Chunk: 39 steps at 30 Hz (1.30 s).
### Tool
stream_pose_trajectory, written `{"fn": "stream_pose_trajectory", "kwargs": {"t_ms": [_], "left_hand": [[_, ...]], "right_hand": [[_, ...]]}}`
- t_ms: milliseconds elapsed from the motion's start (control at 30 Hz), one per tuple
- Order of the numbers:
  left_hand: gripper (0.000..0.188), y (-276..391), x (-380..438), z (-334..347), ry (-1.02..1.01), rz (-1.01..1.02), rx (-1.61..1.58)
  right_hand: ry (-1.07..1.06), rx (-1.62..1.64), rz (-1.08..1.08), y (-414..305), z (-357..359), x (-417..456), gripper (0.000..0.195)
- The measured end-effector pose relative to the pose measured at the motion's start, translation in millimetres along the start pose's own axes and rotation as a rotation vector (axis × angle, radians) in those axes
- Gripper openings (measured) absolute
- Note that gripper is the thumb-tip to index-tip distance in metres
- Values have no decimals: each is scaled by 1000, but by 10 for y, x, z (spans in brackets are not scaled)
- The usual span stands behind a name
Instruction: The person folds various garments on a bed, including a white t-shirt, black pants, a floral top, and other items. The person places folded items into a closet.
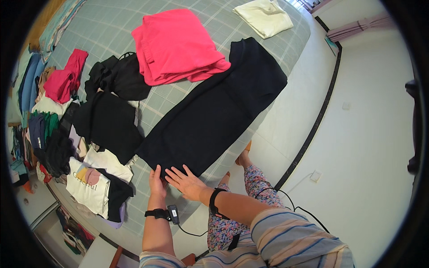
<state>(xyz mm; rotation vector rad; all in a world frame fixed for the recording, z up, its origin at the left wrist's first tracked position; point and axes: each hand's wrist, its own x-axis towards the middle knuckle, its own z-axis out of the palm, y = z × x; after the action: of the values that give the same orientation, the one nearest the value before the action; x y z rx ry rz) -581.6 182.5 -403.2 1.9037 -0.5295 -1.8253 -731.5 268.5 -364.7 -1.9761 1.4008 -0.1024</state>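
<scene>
A long black garment (204, 117), apparently trousers folded lengthwise, lies across the bed with its narrow end towards me. At that near end, my left hand (157, 182) grips the hem; its thumb shows on top, and the other fingers are partly hidden at the edge. My right hand (187, 184) rests palm down on the cloth just beside it, fingers spread. The garment's wide far end touches a folded bright pink garment (177, 47). Its left corner meets a black garment (109, 124) on the pile.
A checked sheet (164, 104) covers the bed. Cream folded cloth (264, 18) lies at the far corner. Left are a red garment (65, 78), crumpled black clothes (117, 75) and a white printed shirt (88, 187). A cable (192, 234) hangs from my left wrist device (172, 214).
</scene>
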Motion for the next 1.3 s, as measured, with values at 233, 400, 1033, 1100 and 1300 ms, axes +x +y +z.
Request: {"fn": "stream_pose_trajectory", "kwargs": {"t_ms": [233, 400, 1033, 1100, 1300], "left_hand": [[19, 170, -13, -102, -129, -116, 119], [19, 288, -68, 104, -131, -35, 65], [15, 619, -136, -9, -151, -46, -10], [13, 571, 36, -170, -116, -75, 24], [30, 517, -365, -534, -116, 114, -262]], "right_hand": [[239, 129, 163, 309, 220, -11, 51], [150, 252, 149, 395, 11, -127, 63], [593, 301, 47, 284, -164, -383, 46], [607, 288, 27, 222, -181, -451, 46], [570, 368, -50, -34, -317, -630, 41]]}}
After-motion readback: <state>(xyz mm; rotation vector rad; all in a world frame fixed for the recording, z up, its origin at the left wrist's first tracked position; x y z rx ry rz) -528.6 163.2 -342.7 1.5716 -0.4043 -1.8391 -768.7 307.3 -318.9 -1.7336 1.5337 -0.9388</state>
